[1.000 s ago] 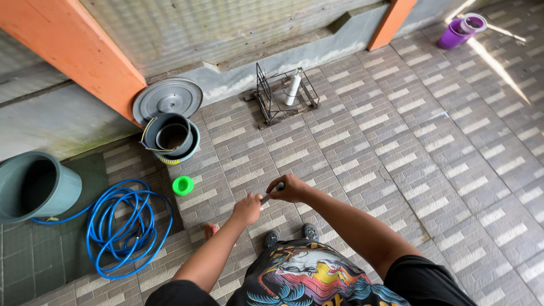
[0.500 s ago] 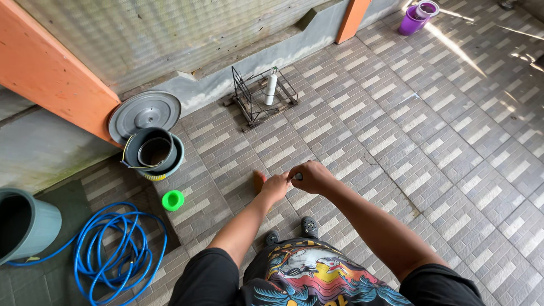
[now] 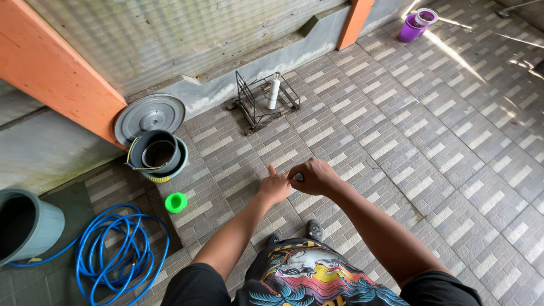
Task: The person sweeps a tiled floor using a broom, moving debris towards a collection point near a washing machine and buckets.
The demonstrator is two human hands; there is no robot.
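My right hand [image 3: 317, 177] is closed around a small grey round-ended object [image 3: 298, 177], held at waist height over the tiled floor [image 3: 453, 158]. My left hand [image 3: 275, 186] presses against it from the left, fingers curled and thumb pointing up, so both hands meet on the object. Most of the object is hidden inside my fingers. My shoes [image 3: 314, 228] show below the hands.
A wire rack [image 3: 252, 105] holding a white bottle [image 3: 274, 90] stands by the low concrete wall. To the left are a grey lid [image 3: 150, 113], stacked buckets [image 3: 157, 156], a green cup [image 3: 175, 202], a coiled blue hose [image 3: 113, 255] and a grey tub [image 3: 28, 226]. A purple container [image 3: 411, 25] sits far right.
The view has shifted toward the wall and right. My hands have drawn closer together; the thin piece seen between them earlier is now mostly hidden in my fists.
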